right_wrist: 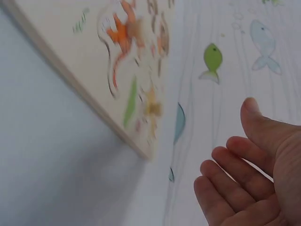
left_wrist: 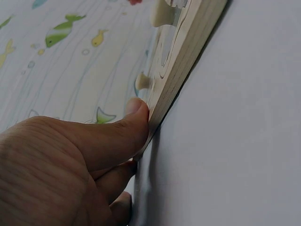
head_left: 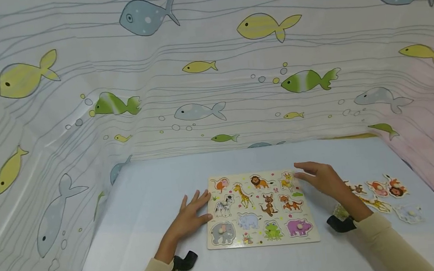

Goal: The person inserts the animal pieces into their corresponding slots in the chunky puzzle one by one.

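"Fish [head_left: 146,17] are dotting the backdrop [head_left: 217,45]. Risks?"

"Head: the right arm [head_left: 388,236] is hanging over pieces [head_left: 378,204]; dipping could be scattering them. The board [head_left: 255,201] is lying between spread left hand [head_left: 189,219] and right hand [head_left: 323,180]."

"Left wrist?"

"Thumb [left_wrist: 134,113] is touching the board's pale edge [left_wrist: 181,68]; pushing could be shifting it."

"Right wrist?"

"Loose fingers [right_wrist: 225,183] are holding nothing; bright animals [right_wrist: 123,37] are covering the board."

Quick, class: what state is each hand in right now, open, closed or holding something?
Left hand: open, touching the left edge of the puzzle board.
Right hand: open, holding nothing, near the board's far right corner.
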`<state>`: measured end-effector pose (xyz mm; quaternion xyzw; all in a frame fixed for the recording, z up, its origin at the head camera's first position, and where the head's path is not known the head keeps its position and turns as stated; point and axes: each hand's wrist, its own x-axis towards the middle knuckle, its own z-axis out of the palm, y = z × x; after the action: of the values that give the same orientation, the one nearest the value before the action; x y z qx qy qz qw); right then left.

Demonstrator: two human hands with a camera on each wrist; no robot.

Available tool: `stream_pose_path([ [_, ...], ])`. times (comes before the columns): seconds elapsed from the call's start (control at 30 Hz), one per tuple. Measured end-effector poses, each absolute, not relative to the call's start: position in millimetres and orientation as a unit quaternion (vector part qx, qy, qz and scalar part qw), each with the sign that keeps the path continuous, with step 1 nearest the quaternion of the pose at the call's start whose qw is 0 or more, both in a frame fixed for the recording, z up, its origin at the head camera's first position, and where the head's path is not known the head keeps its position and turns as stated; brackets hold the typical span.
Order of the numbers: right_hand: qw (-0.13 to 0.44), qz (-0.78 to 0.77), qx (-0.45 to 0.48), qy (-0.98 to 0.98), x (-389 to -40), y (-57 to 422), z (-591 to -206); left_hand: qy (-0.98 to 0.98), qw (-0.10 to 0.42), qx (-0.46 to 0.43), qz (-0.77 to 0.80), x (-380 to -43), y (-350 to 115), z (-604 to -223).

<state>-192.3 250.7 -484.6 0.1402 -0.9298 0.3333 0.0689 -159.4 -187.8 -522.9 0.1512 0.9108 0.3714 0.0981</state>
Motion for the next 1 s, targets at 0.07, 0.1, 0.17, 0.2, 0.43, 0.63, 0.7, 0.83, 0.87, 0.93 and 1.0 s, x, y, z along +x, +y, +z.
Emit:
stream_pose_path([
  [0.07,0.076,0.323,0.135,-0.934,-188.8,260.8,-477.3,0.912,0.097,0.151,0.370,-159.6,-188.0,-523.5],
  [0.1,0.078,0.320,0.130,-0.935,-187.0,266.4,-474.3,0.912,0.094,0.151,0.370,-159.8,-188.1,-523.6],
  [0.17,0.076,0.316,0.116,-0.939,-182.7,278.4,-469.5,0.913,0.093,0.150,0.368,-160.2,-188.6,-524.3],
  [0.2,0.071,0.317,0.106,-0.940,-180.2,283.8,-466.7,0.913,0.092,0.150,0.368,-160.3,-188.7,-524.4],
  [0.43,0.057,0.333,0.049,-0.940,-161.6,319.5,-458.3,0.912,0.094,0.150,0.371,-160.0,-189.1,-524.8],
  [0.63,0.053,0.339,0.048,-0.938,-142.4,346.0,-459.5,0.912,0.097,0.149,0.368,-159.7,-189.0,-524.8],
  [0.7,0.062,0.333,0.048,-0.940,-135.6,355.4,-459.3,0.913,0.097,0.151,0.367,-160.2,-189.0,-524.9],
  [0.83,0.077,0.332,0.032,-0.939,-122.6,377.4,-461.6,0.912,0.095,0.153,0.368,-161.2,-188.9,-524.7],
  [0.87,0.076,0.333,0.023,-0.940,-119.7,383.4,-462.9,0.911,0.095,0.154,0.370,-161.4,-188.9,-524.7],
  [0.93,0.071,0.327,-0.003,-0.942,-114.0,394.3,-466.0,0.911,0.097,0.156,0.370,-161.4,-189.2,-525.2],
  [1.0,0.061,0.309,-0.035,-0.948,-109.2,402.4,-470.7,0.911,0.099,0.156,0.369,-161.0,-190.2,-525.7],
])
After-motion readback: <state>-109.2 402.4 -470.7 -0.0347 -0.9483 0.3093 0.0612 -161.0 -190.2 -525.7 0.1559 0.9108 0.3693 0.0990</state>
